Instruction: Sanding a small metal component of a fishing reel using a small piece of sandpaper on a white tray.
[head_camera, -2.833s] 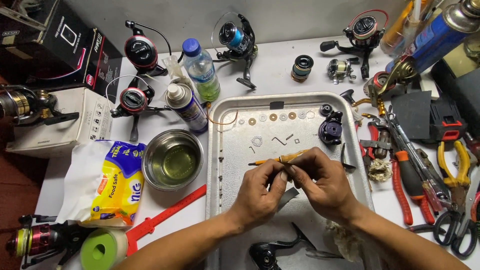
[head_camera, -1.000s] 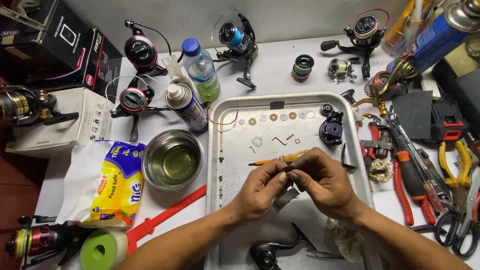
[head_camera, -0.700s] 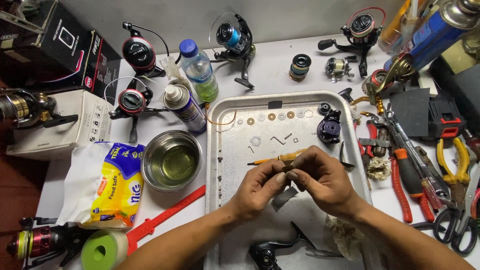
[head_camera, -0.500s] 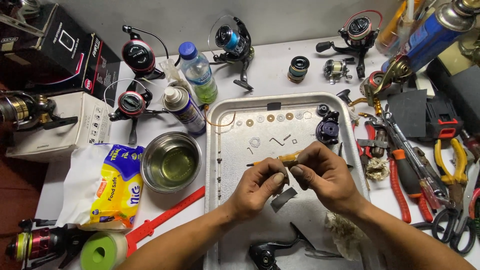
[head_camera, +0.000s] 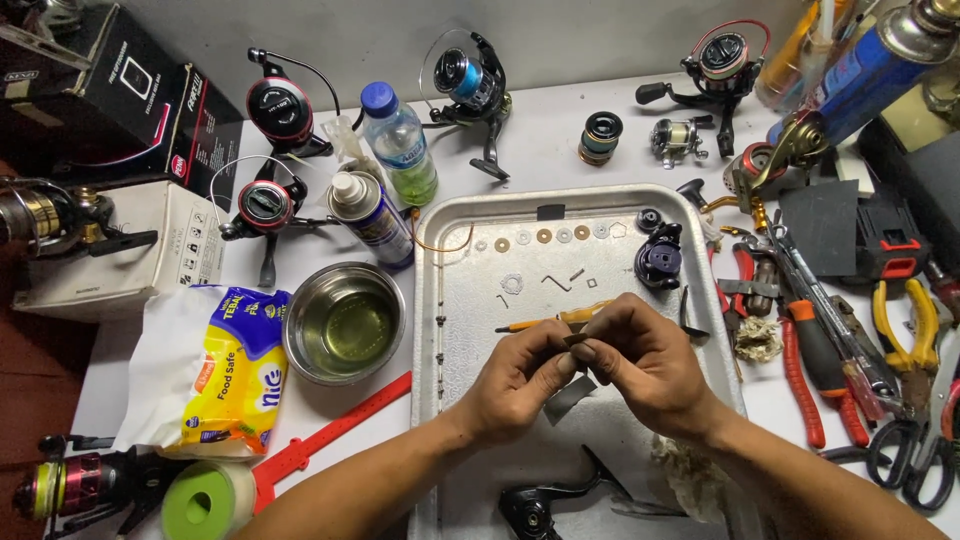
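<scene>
Small dark part (head_camera: 577, 341), perhaps metal, between hands (head_camera: 590, 365)

small part (head_camera: 576, 341): a tiny dark piece, too small to tell its kind, being pinched between the fingertips of both hands.
pose: sitting level in the pinch, mostly hidden by the fingers.
place: hanging above the middle of the metal tray (head_camera: 455, 330), just below the yellow-handled tool.
grey strip (head_camera: 568, 398): a flat grey piece lying tilted on the tray, showing directly under the hands.
</scene>
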